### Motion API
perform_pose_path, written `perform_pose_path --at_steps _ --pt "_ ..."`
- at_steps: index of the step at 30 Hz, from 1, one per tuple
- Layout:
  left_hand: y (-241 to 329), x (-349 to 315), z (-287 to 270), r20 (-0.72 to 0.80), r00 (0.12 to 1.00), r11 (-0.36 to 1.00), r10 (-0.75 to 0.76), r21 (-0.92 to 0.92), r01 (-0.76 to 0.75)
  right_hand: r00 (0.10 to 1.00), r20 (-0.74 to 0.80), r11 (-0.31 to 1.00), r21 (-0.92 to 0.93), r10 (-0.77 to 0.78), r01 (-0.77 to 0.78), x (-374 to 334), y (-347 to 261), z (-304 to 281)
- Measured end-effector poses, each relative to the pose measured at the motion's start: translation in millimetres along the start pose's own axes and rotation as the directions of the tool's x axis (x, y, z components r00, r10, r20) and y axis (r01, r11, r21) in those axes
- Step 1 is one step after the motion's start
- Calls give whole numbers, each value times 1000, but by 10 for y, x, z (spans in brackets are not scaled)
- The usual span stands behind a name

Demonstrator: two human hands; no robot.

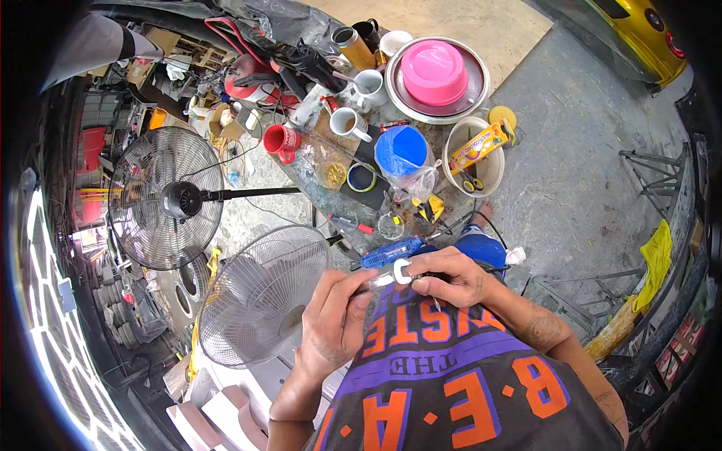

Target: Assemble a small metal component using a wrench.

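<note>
My right hand (pixel 453 276) pinches a white ring-shaped piece (pixel 402 271) between thumb and fingers, over my lap. My left hand (pixel 335 317) is closed, its fingertips together at a small whitish, shiny piece (pixel 380 281) right beside the ring; what exactly that piece is I cannot make out. Just beyond my hands lies a blue handheld power tool (pixel 392 252) with a cord. A thin metal tip shows below my right fingers, partly hidden.
A cluttered table holds mugs, a red cup (pixel 281 143), a blue-lined container (pixel 404 150), a pink bowl (pixel 434 73) on a metal tray, and a white bucket (pixel 492 174) with a yellow box. Two fans (pixel 265 297) stand left. A yellow car (pixel 662 41) is far right.
</note>
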State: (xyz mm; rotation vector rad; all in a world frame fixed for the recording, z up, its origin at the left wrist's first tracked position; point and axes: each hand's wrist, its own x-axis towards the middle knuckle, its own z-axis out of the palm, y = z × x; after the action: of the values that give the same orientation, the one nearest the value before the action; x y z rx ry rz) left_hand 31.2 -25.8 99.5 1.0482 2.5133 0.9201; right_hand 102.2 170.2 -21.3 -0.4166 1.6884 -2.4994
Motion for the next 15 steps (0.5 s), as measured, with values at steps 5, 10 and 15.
perform_pose_path --at_steps 5,10,15 --pt "51 -37 11 78 993 991 -87 -92 94 994 25 994 -32 108 -107 -68 -24 -23" --pt "51 -4 -23 35 997 993 -73 -89 76 998 -6 997 -44 -67 66 -24 46 -8" --pt "73 -323 -90 -296 940 967 -170 -235 100 999 -30 999 12 -36 37 -64 67 3"
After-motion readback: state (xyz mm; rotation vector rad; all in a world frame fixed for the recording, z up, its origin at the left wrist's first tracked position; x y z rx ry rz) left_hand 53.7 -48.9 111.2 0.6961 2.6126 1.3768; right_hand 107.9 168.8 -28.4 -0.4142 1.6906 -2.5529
